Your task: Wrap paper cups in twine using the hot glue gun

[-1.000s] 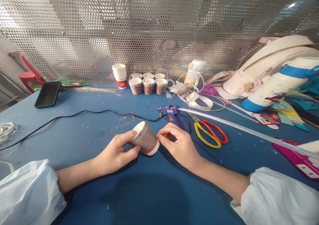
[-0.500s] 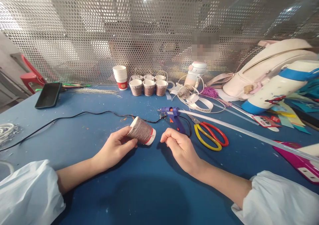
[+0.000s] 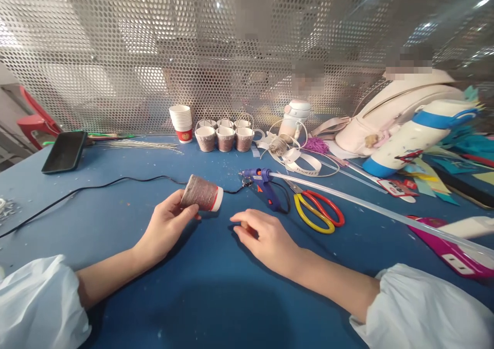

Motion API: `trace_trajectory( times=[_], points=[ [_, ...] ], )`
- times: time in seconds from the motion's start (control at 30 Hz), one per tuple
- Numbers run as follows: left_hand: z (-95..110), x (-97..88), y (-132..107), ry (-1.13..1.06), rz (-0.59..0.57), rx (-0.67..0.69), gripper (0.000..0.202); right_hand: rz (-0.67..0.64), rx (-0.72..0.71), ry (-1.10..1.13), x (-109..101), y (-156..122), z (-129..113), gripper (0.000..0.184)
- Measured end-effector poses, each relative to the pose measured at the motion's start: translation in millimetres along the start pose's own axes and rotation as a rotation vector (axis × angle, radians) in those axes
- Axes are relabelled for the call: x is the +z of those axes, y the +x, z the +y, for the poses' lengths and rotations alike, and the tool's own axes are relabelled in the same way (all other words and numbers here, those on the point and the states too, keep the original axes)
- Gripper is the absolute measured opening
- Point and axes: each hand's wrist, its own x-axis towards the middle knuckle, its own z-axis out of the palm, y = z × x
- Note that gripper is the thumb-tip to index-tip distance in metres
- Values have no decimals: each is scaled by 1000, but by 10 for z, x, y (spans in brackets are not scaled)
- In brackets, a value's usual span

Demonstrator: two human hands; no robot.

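Note:
My left hand [image 3: 170, 223] grips a paper cup [image 3: 201, 193] wound with brownish-grey yarn, tipped on its side above the table. A red band and a white rim show at the cup's right end. To the right of it, my right hand [image 3: 266, 236] hovers with thumb and forefinger apart and nothing between them. Beyond that hand lies a blue glue gun [image 3: 266, 184] with a long clear glue stick [image 3: 347, 198] running out of its back. Scissors [image 3: 318, 212] with red and yellow handles rest beside the gun.
At the back stand a stack of paper cups [image 3: 181, 122] and several yarn-wrapped cups with handles [image 3: 225, 139]. A phone [image 3: 65, 152] lies at the left, and a black cord [image 3: 116, 180] crosses the table. Bottles, a bag [image 3: 386, 117] and a magenta power strip [image 3: 455, 251] sit at the right.
The left hand and its cup have shifted left and slightly up, the cup now lying flatter. My right hand's thumb and forefinger have spread apart. The whole view has shifted a little.

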Motion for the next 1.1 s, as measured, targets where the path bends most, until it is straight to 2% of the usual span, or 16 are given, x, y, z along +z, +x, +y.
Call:
trace_trajectory(
  times=[0.1, 0.27, 0.33, 0.47, 0.53, 0.6, 0.67, 0.73, 0.8, 0.87, 0.9, 0.97, 1.03, 1.1],
  points=[
    [-26, -5, 30, -46, 45, -15, 21, -105, -105, -173, 32, -18, -1, 31],
    [-93, -13, 66, -54, 65, -29, 25, -537, -84, -178, -67, -147, -86, 76],
    [-115, -19, 67, -53, 58, -32, 25, -618, -54, -171, -170, -255, -147, 80],
    [-134, -29, 59, -52, 31, -43, 24, -645, 8, -223, -413, -539, -284, 77],
    [-133, -25, 58, -58, 21, -61, 24, -638, 26, -258, -545, -657, -331, 72],
    [-130, -16, 60, -72, 9, -74, 23, -577, 44, -238, -682, -712, -333, 50],
    [-124, -5, 64, -79, -6, -80, 22, -467, 129, -182, -811, -684, -272, 26],
    [-114, 3, 66, -76, -25, -82, 21, -335, 315, -148, -908, -579, -152, 35],
    [-102, 2, 61, -64, -39, -80, 21, -166, 514, -140, -952, -420, 6, 32],
    [-96, -7, 53, -58, -48, -76, 21, 10, 601, -111, -935, -237, 170, 21],
    [-97, -13, 48, -55, -52, -76, 21, 49, 610, -97, -905, -144, 243, 27],
    [-106, -24, 42, -47, -63, -78, 21, 26, 594, -81, -812, 30, 357, 38],
    [-119, -29, 41, -45, -76, -81, 19, -55, 557, -104, -698, 179, 420, 39],
    [-123, -27, 42, -58, -90, -83, 17, -75, 532, -189, -589, 299, 446, 39]
  ],
)
